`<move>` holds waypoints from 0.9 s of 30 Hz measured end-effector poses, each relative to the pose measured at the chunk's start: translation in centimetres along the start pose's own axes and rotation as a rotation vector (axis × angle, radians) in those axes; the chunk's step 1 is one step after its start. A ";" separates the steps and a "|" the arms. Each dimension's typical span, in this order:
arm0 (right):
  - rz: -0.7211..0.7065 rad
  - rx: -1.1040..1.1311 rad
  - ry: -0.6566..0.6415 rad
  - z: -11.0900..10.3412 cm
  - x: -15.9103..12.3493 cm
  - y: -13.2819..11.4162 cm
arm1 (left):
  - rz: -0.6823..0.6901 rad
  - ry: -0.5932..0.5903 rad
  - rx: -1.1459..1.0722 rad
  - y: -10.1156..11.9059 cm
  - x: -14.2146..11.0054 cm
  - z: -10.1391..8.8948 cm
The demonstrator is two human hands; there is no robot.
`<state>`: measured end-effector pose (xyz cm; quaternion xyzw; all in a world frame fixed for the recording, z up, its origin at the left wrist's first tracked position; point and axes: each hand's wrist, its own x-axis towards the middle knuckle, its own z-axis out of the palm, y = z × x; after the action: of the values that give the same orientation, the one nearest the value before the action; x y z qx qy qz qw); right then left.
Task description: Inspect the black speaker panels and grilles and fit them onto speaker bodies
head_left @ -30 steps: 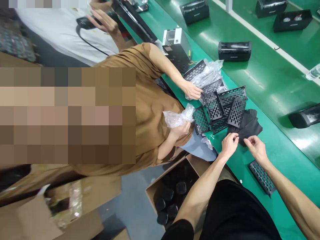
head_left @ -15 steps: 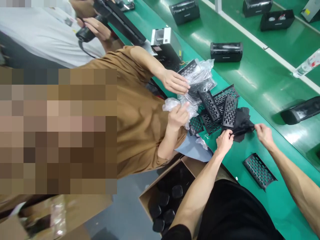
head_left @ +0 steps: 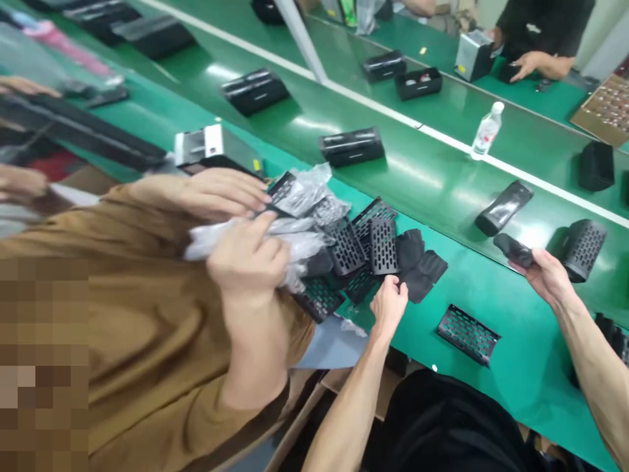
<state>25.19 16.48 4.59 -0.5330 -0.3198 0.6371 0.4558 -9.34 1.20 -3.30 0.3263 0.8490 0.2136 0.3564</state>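
My right hand (head_left: 551,278) is closed on a folded piece of thin black cloth (head_left: 514,250), held up over the far edge of the green table. My left hand (head_left: 390,305) has its fingers curled together at the lower end of a perforated black grille (head_left: 384,246); what lies between the fingertips is hidden. That grille rests on a pile of similar grilles. Beside it, to the right, more black cloth pieces (head_left: 422,275) lie spread on the table. One separate grille (head_left: 468,334) lies nearer to me.
At left, a co-worker's hands (head_left: 250,252) are over clear plastic bags (head_left: 314,203) and grilles. Beyond the table edge, a green conveyor carries black speaker housings (head_left: 352,147) and a bottle (head_left: 487,133). A grey metal box (head_left: 213,151) stands at the back left.
My right hand has moved right, away from the cloth pile, with a black cloth piece in it. My left hand stays by the grille. The view has turned toward the right.
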 end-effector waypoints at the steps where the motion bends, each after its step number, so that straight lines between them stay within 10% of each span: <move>1: 0.038 0.060 -0.069 -0.1 -1.6 0.3 | 0.028 -0.011 -0.033 0.7 -0.7 0.3; 8: 0.270 0.358 -0.207 0.9 -10.9 5.0 | 0.085 -0.874 -1.070 7.0 -5.4 4.8; 27: 0.450 0.074 0.220 -1.2 -16.7 12.8 | 0.272 -0.801 -0.466 3.6 -5.7 3.9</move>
<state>23.52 -3.83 -0.64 -0.6397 -0.1180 0.6720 0.3539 -1.99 0.17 -1.05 0.4023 0.5240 0.3004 0.6880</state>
